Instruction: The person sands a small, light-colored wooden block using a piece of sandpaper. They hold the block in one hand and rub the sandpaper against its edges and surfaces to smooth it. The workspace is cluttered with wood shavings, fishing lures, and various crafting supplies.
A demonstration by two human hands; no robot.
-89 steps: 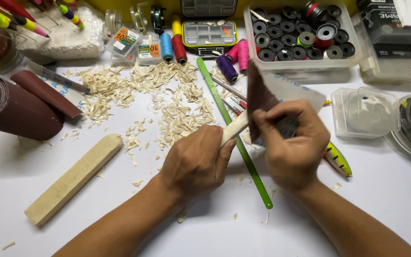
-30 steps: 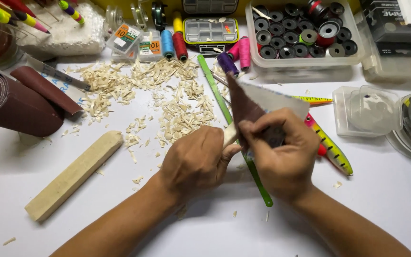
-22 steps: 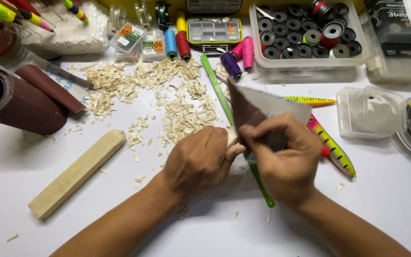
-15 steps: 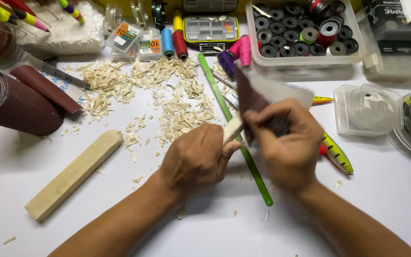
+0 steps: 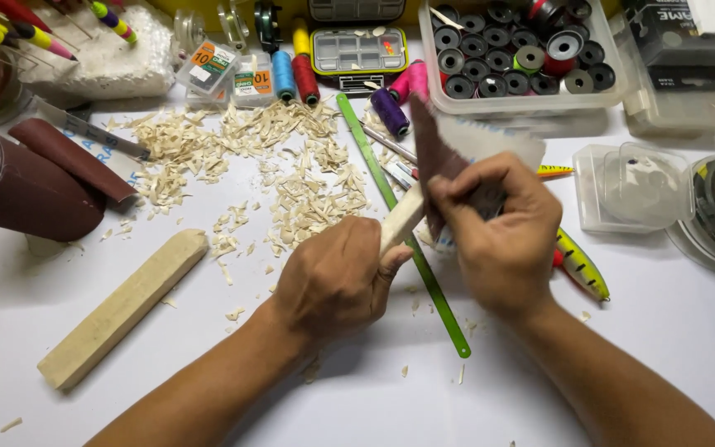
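Gripping the small pale wood blank [image 5: 401, 218] in my left hand [image 5: 337, 277], I keep its upper end projecting up past the thumb while the fingers stay closed around the lower part. My right hand [image 5: 502, 240] is clamped on a folded sheet of dark sandpaper [image 5: 432, 161], which wraps the exposed end of the blank. The blank sits just above the bench [image 5: 664, 331], over the long green ruler [image 5: 407, 223]. I judge the blank light, stiff and dusty, easy to dent at its thin end, so hold belongs on the thicker lower section; the sandpaper is limp and needs fingertip pressure on both faces.

Left of the ruler lie wood shavings [image 5: 291, 178], and further left a squared wood stick [image 5: 122, 310] and a roll of sandpaper [image 5: 26, 186]. Right of the ruler lies a yellow fishing lure [image 5: 581, 265]. Beyond the ruler's far end stands a clear box of spools [image 5: 519, 54].
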